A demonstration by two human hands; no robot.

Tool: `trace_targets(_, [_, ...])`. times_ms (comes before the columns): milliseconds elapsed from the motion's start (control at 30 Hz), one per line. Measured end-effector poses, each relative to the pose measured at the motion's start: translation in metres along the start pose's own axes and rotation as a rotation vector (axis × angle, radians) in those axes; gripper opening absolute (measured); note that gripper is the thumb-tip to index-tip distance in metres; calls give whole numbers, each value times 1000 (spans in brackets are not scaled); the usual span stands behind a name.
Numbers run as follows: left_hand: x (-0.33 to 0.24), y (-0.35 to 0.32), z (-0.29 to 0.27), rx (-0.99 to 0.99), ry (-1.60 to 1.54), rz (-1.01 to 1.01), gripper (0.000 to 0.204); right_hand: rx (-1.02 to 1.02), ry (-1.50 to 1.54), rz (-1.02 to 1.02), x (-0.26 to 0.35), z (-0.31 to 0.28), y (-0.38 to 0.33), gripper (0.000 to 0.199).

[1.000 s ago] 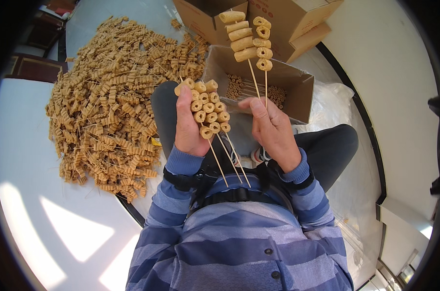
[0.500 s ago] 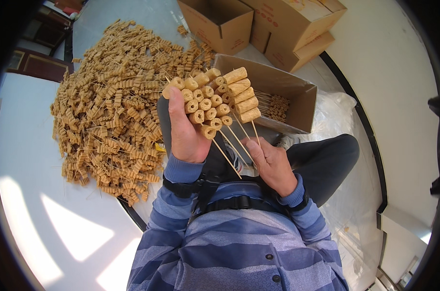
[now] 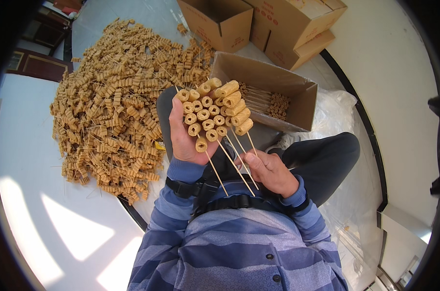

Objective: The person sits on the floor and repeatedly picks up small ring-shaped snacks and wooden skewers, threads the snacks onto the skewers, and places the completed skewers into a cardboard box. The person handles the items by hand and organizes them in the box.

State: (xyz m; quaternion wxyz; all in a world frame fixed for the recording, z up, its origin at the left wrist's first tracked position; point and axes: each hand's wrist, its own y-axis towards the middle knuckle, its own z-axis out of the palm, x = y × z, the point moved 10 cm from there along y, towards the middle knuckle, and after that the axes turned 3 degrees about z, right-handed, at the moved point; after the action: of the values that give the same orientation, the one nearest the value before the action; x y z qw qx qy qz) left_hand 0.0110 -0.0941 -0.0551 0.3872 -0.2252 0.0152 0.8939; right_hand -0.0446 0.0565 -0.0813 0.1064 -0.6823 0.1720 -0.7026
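Note:
My left hand (image 3: 187,138) is wrapped round a bundle of skewers (image 3: 204,115), each threaded with short, hollow, golden-brown rolls. Several bare sticks hang from the bundle toward my lap. My right hand (image 3: 272,173) pinches the stick end of one skewer (image 3: 240,114) between thumb and fingers. That skewer's rolls lie against the right side of the bundle. Just beyond my hands stands an open cardboard box (image 3: 305,109) with similar skewers (image 3: 279,105) laid in it, roll ends to the right.
A large heap of skewered rolls (image 3: 108,106) covers the floor at the left. More cardboard boxes (image 3: 220,26) stand at the back, one open, others stacked (image 3: 288,29). Clear plastic sheeting (image 3: 339,203) lies on the right, beside a white wall. My bent knees flank the work.
The bundle in my left hand has tilted, so the roll ends face me more. The skewer in my right hand has come in closer against the bundle.

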Motion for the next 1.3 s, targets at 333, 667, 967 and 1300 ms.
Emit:
trace_targets(333, [10, 2, -11, 111, -2, -54, 84, -137, 74, -35, 1, -16, 3, 54])
trace_targets(667, [15, -5, -14, 17, -2, 4, 80, 141, 272, 130, -6, 8, -3, 54])
trace_targets(967, [31, -6, -8, 108, 19, -148, 103, 323, 383, 233, -16, 22, -5, 60])
trace_targets(1300, [19, 6, -30, -16, 113, 17, 88, -48, -99, 55, 0, -13, 11, 66])
